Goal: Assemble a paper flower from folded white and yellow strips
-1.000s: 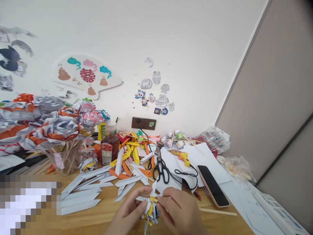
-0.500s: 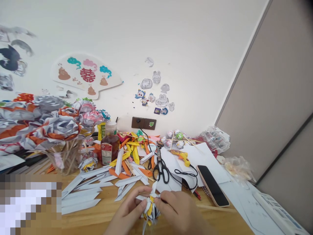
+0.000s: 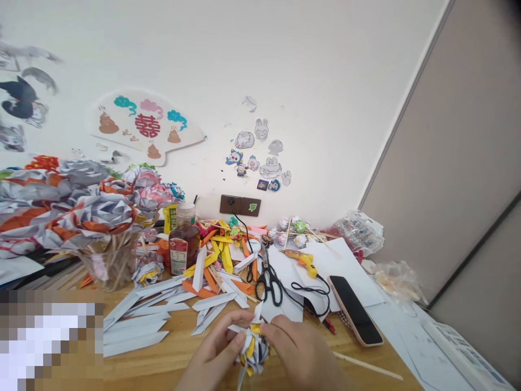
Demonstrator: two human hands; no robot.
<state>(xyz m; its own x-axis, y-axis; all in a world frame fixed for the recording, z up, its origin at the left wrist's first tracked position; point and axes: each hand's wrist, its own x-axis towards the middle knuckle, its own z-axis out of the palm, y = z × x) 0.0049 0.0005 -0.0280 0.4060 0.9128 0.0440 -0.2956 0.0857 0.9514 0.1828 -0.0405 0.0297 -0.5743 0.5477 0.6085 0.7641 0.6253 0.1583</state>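
- Head view, step in hand: folded paper flower (image 3: 253,347), white with yellow and grey petals, held low at centre just above the wooden table (image 3: 179,358); judged mid-assembly, with a petal being seated or pressed at the top of the bundle.
- Head view, left hand (image 3: 211,355): closed on the flower from the left, thumb and fingertips (image 3: 240,338) pinching the white outer petals; palm turned inward.
- Head view, right hand (image 3: 299,350): closed on the flower from the right, thumb and forefinger meeting at a yellow tip near the crown; remaining fingers curled behind, contact there hidden.
- Head view, next move, as judged: firm pinch at the base to stop the petals springing apart, then one hand freed for another piece; loose white strips (image 3: 134,326) within reach just to the left.
- Head view, surroundings: scissors (image 3: 268,282) just beyond the hands, beside a heap of orange, yellow and white strips (image 3: 215,260); glue gun (image 3: 303,260) on white sheets (image 3: 345,266), cord trailing toward the hands; phone (image 3: 354,309) face up to the right; thin stick (image 3: 366,366) near the right wrist.
- Head view, background: finished paper flowers (image 3: 81,209) in a clear cup (image 3: 108,266) at left, brown bottle (image 3: 183,247) alongside, stickers (image 3: 260,157) and socket (image 3: 240,205) on the wall.
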